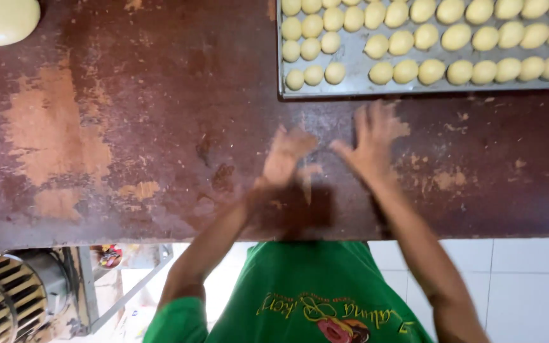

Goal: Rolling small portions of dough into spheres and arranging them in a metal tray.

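Tray (357,70) approx. two-thirds filled w/ shaped dough pieces (405,71); nearest row short. Left hand (287,155), right hand (371,143) blurred above worn surface (160,127), grip wide, nothing held. Large dough ball (1,19) unused, far corner.

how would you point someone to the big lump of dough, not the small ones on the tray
Start from the worn reddish-brown table and go to its top left corner in the head view, far from the metal tray of small dough balls at the top right. The big dough lump sits there alone, partly cut off by the picture's edge. It is pale, smooth and far larger than any ball on the tray.
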